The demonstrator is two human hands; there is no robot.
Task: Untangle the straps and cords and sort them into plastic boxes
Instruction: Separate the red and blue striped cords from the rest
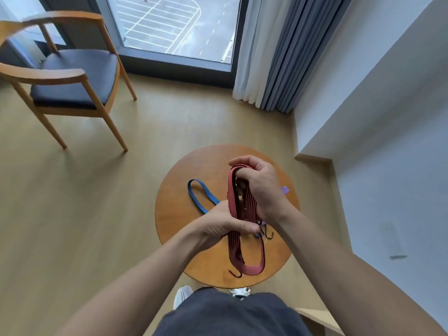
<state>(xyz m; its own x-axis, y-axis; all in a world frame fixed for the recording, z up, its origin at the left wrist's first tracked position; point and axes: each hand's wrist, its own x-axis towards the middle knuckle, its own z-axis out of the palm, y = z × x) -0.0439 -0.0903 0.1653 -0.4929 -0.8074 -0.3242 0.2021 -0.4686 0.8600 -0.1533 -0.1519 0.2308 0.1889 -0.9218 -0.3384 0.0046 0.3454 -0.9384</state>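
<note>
Both hands are holding the red strap [234, 202] bundle above the round table [174, 219] — right hand [260, 187] is curling its fingers round the top loop, left hand [226, 223] is pinching the middle. Lower loops are hanging onto the tabletop. Blue strap [201, 194] is lying on the table, just left.

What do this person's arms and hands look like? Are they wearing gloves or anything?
No gloves: the left hand and right hand are bare. The left arm and right arm are bare too, with no sleeve in view up to the picture's edge. No watch or band shows on either wrist.
</note>
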